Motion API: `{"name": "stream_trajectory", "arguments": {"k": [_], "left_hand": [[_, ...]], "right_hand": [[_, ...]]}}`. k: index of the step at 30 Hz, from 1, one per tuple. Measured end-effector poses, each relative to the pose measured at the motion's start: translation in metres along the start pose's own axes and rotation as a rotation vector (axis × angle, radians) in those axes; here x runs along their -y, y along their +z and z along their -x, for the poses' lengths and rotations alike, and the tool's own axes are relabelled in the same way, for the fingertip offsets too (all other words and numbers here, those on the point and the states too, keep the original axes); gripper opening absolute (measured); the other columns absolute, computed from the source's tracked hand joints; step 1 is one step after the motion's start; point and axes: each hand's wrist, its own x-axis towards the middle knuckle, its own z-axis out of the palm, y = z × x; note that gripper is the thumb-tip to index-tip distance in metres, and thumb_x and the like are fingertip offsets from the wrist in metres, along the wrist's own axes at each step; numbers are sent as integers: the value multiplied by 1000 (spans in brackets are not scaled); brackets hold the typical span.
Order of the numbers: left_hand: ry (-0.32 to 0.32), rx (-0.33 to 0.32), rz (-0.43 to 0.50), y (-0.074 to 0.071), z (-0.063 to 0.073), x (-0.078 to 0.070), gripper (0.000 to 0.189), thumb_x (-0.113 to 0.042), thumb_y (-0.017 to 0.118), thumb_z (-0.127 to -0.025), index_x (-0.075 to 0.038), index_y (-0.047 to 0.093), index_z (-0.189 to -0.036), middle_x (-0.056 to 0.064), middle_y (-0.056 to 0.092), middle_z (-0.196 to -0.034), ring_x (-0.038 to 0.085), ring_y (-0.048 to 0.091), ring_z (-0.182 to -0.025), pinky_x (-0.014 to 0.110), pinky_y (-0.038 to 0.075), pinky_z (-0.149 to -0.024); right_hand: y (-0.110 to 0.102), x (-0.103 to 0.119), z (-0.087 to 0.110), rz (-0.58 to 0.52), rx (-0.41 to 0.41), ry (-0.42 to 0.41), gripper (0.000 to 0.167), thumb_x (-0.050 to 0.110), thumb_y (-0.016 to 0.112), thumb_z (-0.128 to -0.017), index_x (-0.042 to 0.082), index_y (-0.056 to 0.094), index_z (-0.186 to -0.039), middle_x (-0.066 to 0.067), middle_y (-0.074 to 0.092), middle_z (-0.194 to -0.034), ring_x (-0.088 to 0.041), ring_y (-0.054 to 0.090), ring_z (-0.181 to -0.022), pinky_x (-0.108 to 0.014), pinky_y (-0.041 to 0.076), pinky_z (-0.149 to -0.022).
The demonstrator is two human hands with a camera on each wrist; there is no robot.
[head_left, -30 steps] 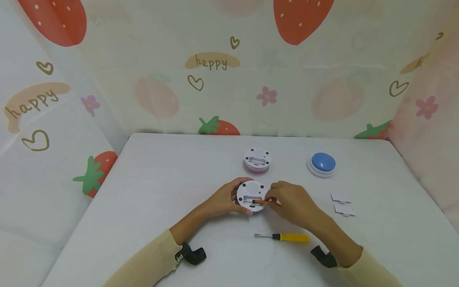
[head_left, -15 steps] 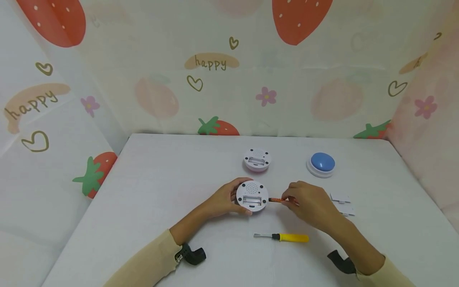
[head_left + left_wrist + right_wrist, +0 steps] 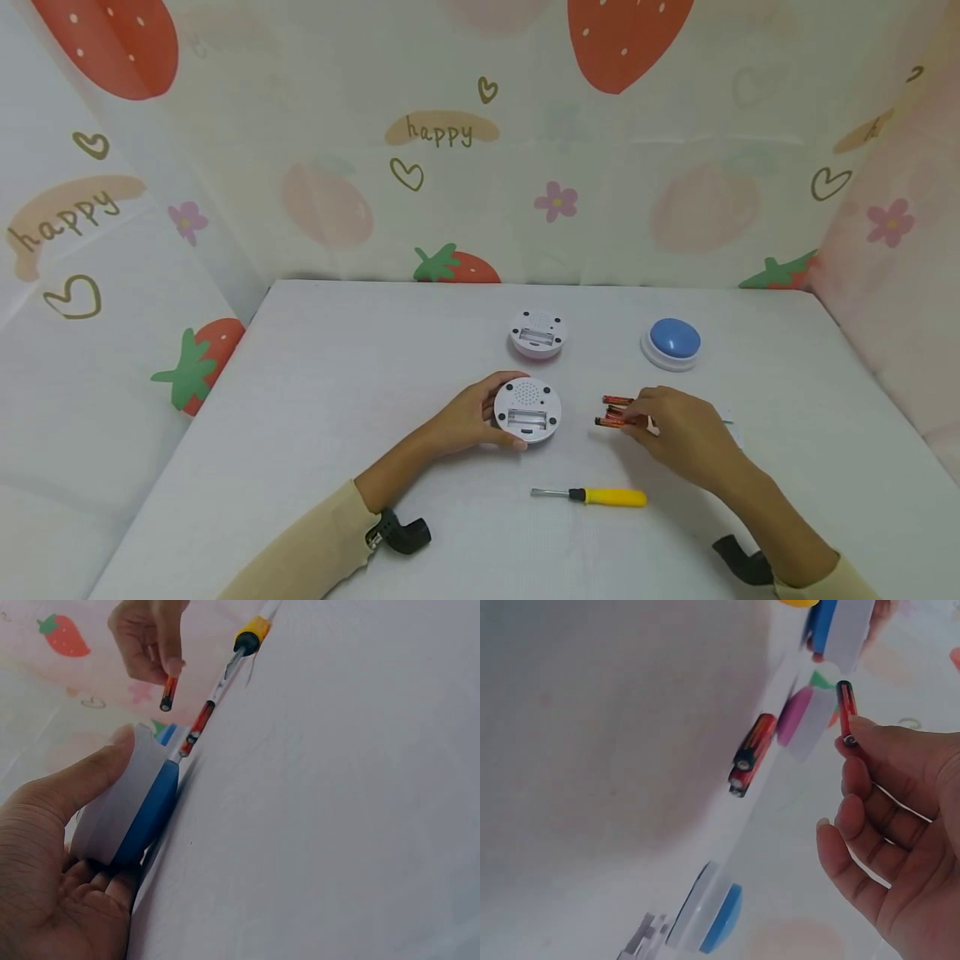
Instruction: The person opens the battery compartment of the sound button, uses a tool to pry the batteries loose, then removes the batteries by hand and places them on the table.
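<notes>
The head view looks forward and down; close, tilted wrist views apparently share batteries point(image 3: 756, 742).

Head view softly, evenly lit; faint shadow on white tabletop point(image 3: 624, 462) below my right hand point(image 3: 681, 435); wrist views dimmer, greyer; my left hand point(image 3: 46, 851) shaded at palm; strawberry-print backdrop point(image 3: 784, 844) pale, blurry in right wrist view

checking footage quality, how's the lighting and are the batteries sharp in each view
Head: fairly even light, soft shadow on the table below the right hand, batteries too small to read. Left wrist: dimmer, batteries soft, print unreadable. Right wrist: also dim, batteries recognisable but their print unreadable.
</notes>
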Motion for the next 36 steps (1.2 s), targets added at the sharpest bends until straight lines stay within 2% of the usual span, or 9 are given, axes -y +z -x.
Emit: {"name": "stream_trajectory", "arguments": {"k": [8,18,25,36], "left_hand": [[6,0,-7,0,-1,0,95,-8,94,-70,-19,45,-150,-2,51,-147,14,49,-135,25,41,-111],[3,5,4,-1,-1,0,95,-6,94,-69,-17,44,-150,-1,51,-146,14,49,-135,25,41,-111],[13,5,6,-1,-1,0,94,-5,93,-70,-18,45,-150,-1,51,-147,15,49,-135,26,42,-110],[11,7,-6,-2,-2,2,95,-6,94,-70,-17,44,-150,-1,52,-146,14,49,-134,26,42,-110]], "right_hand": [[3,-10,2,-7,27,29,13,10,87,-79,13,79,-89,11,60,-73,-9,49,-66,-22,42,-54],[8,-12,2,6,99,80,12,8,85,-80,12,78,-89,5,65,-78,-13,51,-70,-26,47,-59],[10,-13,1,3,113,103,12,9,85,-80,12,78,-90,5,61,-75,-14,50,-69,-26,45,-59],[14,-12,-1,22,188,131,11,11,84,-83,13,78,-91,4,61,-75,-15,51,-71,-27,46,-61]]}}
